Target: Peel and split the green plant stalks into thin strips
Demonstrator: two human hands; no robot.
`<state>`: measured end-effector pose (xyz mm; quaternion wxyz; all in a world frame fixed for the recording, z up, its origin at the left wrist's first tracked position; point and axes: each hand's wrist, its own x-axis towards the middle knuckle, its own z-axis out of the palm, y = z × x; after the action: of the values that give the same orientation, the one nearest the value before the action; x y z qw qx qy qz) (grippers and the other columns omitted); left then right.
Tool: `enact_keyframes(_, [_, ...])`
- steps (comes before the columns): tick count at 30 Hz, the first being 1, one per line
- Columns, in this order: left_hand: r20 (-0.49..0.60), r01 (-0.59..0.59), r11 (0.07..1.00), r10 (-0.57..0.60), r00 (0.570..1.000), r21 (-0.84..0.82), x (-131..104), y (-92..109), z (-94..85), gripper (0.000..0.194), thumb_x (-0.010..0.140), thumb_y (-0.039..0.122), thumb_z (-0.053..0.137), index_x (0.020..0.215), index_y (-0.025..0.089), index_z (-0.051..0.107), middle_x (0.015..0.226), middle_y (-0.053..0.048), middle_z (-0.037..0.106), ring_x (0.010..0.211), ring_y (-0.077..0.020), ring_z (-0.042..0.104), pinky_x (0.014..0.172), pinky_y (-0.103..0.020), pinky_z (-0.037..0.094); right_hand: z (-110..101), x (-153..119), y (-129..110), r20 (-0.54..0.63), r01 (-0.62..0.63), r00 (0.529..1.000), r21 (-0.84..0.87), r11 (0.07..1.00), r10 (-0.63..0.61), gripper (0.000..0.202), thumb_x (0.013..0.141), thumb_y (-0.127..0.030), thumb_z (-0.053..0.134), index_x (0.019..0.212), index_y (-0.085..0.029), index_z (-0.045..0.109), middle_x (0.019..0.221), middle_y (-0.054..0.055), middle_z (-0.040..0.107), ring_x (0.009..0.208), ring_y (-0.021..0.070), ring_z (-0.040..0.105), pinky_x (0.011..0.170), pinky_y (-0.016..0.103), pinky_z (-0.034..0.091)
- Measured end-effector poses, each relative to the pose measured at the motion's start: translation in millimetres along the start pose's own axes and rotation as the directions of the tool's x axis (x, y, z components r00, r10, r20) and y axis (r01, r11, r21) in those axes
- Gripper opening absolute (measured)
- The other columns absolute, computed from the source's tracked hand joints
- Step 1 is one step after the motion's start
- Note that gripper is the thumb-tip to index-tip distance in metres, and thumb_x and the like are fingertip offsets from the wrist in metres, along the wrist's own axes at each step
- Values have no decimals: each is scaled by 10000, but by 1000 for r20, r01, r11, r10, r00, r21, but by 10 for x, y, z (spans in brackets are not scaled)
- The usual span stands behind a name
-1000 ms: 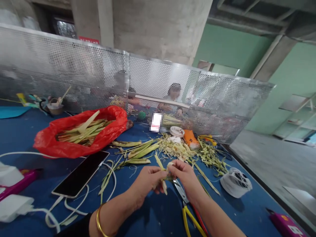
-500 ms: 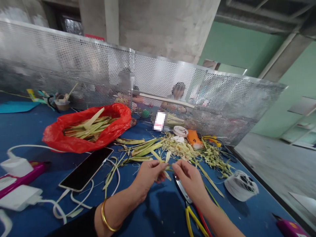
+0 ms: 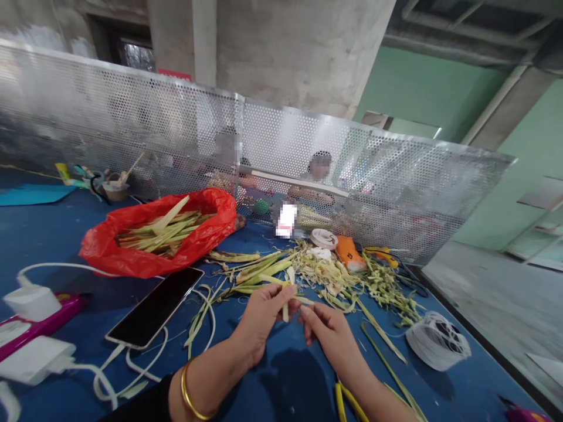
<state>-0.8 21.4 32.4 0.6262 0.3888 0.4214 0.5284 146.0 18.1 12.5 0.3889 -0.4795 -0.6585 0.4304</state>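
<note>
My left hand (image 3: 263, 313), with a gold bangle at the wrist, is closed in a pinch on pale green leaf strips (image 3: 285, 310) that cross at its fingertips. One strip end hangs below the thumb and another points up. My right hand (image 3: 329, 331) is closed on the end of a strip running sideways between both hands. Its fingers partly cover that end. Under the right forearm show the yellow handles of pliers (image 3: 340, 403); the rest of the tool is hidden. Just beyond the hands lie longer green leaf strips (image 3: 264, 271) and a heap of pale shreds (image 3: 328, 275).
On the blue table (image 3: 237, 387), a red plastic bag (image 3: 99, 246) holds many strips. A phone (image 3: 153, 310), white cables and a purple power strip (image 3: 73, 308) lie left. A white cord spool (image 3: 435, 343) and tape roll (image 3: 324, 238) are right. Behind a perforated metal screen (image 3: 281, 135) people sit.
My right hand has moved slightly down and now grips a strip end stretched toward the left hand. The strips in the left hand have turned, with one end now hanging down.
</note>
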Motion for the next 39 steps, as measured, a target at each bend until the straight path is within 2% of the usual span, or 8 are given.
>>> enact_keyframes(3, [90,39,995,-31,995,-95,-13,24,-13,330,671,436,733,780,142,631,715,-26,674,545,-108,561,578,-240,442,95,20,-6,39,-113,993,199,974,107,491,711,-646,621,655,-158,593,520,-16,555,450,115,515,510,246,394])
enact_keyframes(8, [225,38,995,-17,974,-91,-22,-27,17,291,686,412,717,686,137,622,502,32,539,389,-83,449,431,-223,365,218,-42,-71,-13,-156,985,349,924,171,508,630,-650,691,629,-145,636,495,-5,558,442,115,498,493,254,418])
enact_keyframes(18, [-58,-40,999,39,998,-20,-69,95,12,338,622,357,777,859,122,720,748,-94,736,774,-214,653,615,-256,469,208,-142,-99,37,-47,999,314,948,37,431,748,-567,638,587,-169,606,438,-28,511,434,104,460,495,230,395])
enact_keyframes(21, [-50,-37,999,36,998,-10,-77,101,19,315,615,363,772,815,131,700,701,-70,720,633,-178,634,516,-240,444,259,-129,-62,34,-47,999,359,932,37,450,729,-596,644,605,-165,612,453,-21,522,414,101,466,474,230,389])
enact_keyframes(24, [92,-14,1000,12,996,20,-90,95,34,280,644,392,743,730,139,659,507,8,603,387,-112,496,392,-230,368,316,-113,-42,-25,-28,999,376,926,41,482,710,-634,636,601,-165,613,487,0,548,413,114,495,468,247,415])
enact_keyframes(26, [153,15,1000,-16,988,6,-100,81,46,277,667,404,722,724,144,646,440,38,532,339,-107,448,364,-236,357,330,-119,-44,-48,-20,998,354,935,40,491,722,-641,616,596,-167,608,493,9,547,417,126,502,466,260,433])
enact_keyframes(33, [-51,83,995,-85,995,-47,-101,15,64,454,621,380,750,982,137,623,676,-40,708,382,-114,498,358,-233,362,306,-242,-69,-30,69,997,60,996,-67,428,864,-517,489,608,-178,547,559,20,546,537,142,532,512,236,423])
enact_keyframes(39, [-105,68,998,-68,992,-3,-81,17,64,424,589,353,773,919,118,645,689,-76,719,527,-170,612,371,-211,363,341,-291,-38,-17,170,985,-149,974,-174,378,928,-365,410,611,-184,509,570,8,560,548,125,533,531,210,384])
